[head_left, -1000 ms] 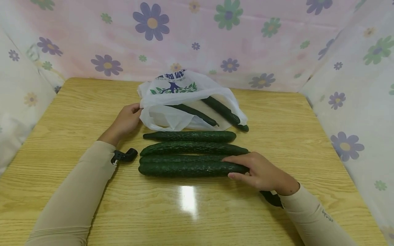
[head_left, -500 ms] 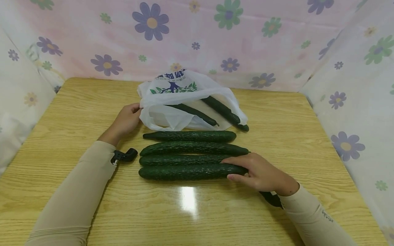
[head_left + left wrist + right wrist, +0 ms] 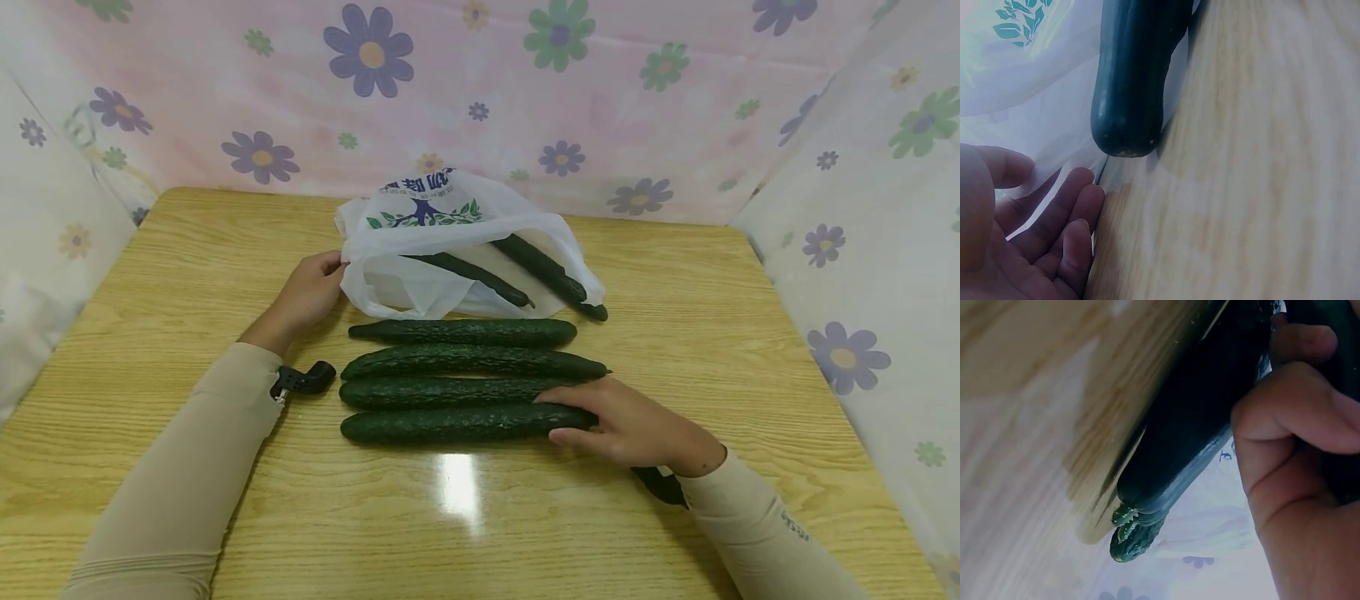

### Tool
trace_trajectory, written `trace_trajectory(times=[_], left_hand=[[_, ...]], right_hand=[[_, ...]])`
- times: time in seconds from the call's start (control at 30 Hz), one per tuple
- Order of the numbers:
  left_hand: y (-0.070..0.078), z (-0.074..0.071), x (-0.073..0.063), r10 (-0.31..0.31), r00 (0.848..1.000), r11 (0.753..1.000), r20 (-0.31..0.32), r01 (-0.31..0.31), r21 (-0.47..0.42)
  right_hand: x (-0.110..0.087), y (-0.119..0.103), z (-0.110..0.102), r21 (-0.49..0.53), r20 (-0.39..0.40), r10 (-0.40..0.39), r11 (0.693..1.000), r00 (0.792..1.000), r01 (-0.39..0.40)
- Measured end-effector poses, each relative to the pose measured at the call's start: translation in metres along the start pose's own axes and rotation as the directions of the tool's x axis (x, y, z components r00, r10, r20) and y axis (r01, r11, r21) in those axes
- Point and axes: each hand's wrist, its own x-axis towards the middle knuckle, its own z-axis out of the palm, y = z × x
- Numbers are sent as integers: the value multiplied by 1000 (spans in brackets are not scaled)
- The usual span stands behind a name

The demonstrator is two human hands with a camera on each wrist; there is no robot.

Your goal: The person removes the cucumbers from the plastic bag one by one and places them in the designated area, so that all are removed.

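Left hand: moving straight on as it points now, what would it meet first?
The white bag, most likely: the left hand is right at its left edge. Depth beyond that edge is hard to judge.

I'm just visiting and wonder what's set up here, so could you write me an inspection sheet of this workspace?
Surface: wood-grain table, with a bright reflection near the front.
Job's things: four cucumbers in a row; behind them a white bag with two more cucumbers showing at its mouth.
Clutter: nothing seen.
Grippers: bare hands; left hand holds the bag's left edge; right hand grips the right end of the front cucumber.
Cables: nothing seen.
Surroundings: flower-print cloth behind the table and at both sides.
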Motion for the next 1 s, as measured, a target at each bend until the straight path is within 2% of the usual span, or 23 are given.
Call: trace_trajectory(times=[0.3,0.53,0.63,0.8,1.0], left_hand=[[0,0,0,-3,1000,1000,5,3,8],[1,0,-1,-3,1000,1000,0,3,5],[1,-1,-2,-2,1000,1000,-2,2,8],[1,0,-1,-3,1000,1000,-4,3,11],[0,1,0,2,1000,1000,-6,-1,14]], right_hand=[[-1,-3,1,63,50,97,993,994,-101],[0,-6,0,30,46,162,986,986,-164],[0,-7,0,-8,33,184,983,982,-184],[0,-9,2,-127,-17,174,977,985,-174],[-1,-13,3,-256,-74,187,946,979,-200]])
